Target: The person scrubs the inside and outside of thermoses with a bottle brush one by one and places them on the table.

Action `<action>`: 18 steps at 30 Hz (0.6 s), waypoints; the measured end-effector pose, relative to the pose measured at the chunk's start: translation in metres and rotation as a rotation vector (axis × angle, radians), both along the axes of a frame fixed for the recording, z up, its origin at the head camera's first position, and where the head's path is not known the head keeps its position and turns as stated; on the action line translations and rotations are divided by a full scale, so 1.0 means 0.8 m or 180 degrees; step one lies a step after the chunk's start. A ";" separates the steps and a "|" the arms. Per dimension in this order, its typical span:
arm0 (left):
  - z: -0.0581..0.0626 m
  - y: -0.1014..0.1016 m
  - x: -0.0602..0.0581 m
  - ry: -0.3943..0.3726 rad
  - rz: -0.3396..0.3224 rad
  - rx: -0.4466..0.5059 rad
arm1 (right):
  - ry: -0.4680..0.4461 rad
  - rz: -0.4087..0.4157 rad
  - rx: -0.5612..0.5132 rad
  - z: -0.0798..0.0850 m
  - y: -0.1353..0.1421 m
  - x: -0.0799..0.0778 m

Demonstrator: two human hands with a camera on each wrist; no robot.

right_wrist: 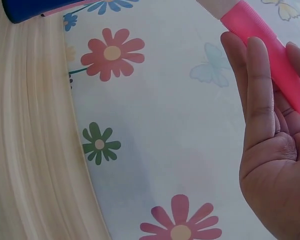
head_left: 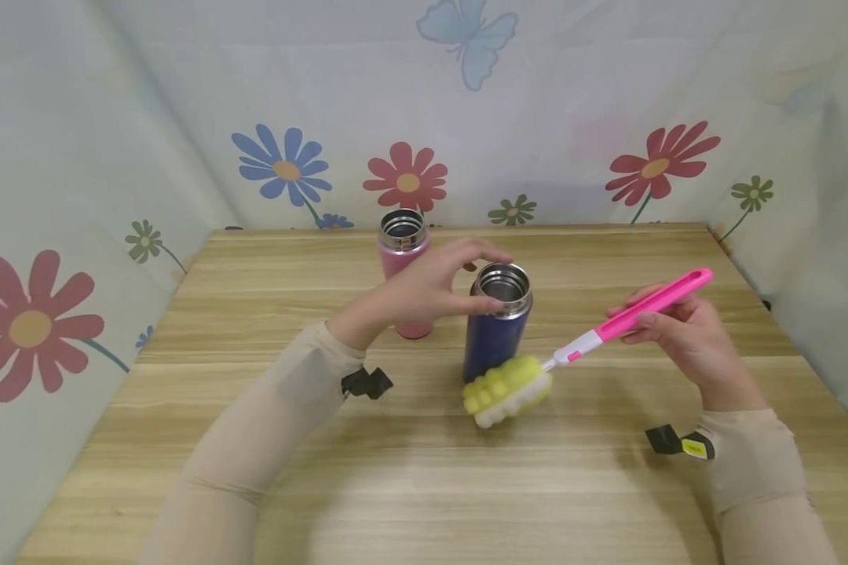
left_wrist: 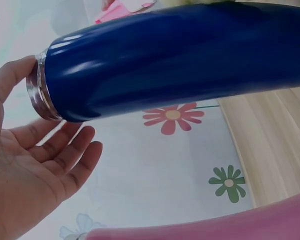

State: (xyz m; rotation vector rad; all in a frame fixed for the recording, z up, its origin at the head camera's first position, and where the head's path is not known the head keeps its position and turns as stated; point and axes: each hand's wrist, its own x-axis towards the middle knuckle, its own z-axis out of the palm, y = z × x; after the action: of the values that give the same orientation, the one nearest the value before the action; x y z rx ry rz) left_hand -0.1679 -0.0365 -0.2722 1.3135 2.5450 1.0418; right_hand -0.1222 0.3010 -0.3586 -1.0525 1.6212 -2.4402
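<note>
A dark blue thermos bottle [head_left: 493, 345] without a lid stands upright on the table, its steel mouth facing up. My left hand [head_left: 441, 278] holds it at the neck, thumb on the near side of the steel rim and fingers round the far side. In the left wrist view, the thumb and fingers [left_wrist: 77, 150] lie at the blue bottle's [left_wrist: 165, 60] rim. My right hand [head_left: 692, 337] grips the pink handle of a bottle brush [head_left: 653, 304], which slants down to the left. Its yellow and white sponge head [head_left: 509, 390] overlaps the blue bottle's lower front.
A pink thermos bottle [head_left: 413, 326], lidless too, stands behind my left wrist and is partly hidden by it. The wooden table [head_left: 424, 486] ends at the back against a white cloth [head_left: 558, 141] printed with flowers and a butterfly. More cloth hangs at both sides.
</note>
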 end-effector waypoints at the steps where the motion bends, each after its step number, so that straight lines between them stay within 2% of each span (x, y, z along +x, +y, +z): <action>1: 0.000 0.000 0.000 0.0000 0.0003 0.0020 | -0.0005 -0.0008 -0.0013 0.002 -0.001 0.001; 7: -0.001 0.005 0.002 -0.0011 0.0122 0.0117 | 0.0017 -0.0023 -0.0140 0.010 -0.003 0.007; 14: -0.003 0.013 0.013 -0.0002 0.0468 0.0104 | 0.0137 -0.0081 -0.0204 0.020 -0.003 0.014; 18: -0.002 0.019 0.021 0.0102 0.0645 0.0079 | 0.0209 -0.0065 -0.0158 0.024 -0.003 0.015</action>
State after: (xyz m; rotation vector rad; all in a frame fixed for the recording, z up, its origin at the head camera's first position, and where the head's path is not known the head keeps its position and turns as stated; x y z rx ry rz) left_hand -0.1510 -0.0213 -0.2742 1.1040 2.7436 1.0976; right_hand -0.1105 0.2988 -0.3396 -1.1402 1.6052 -2.4969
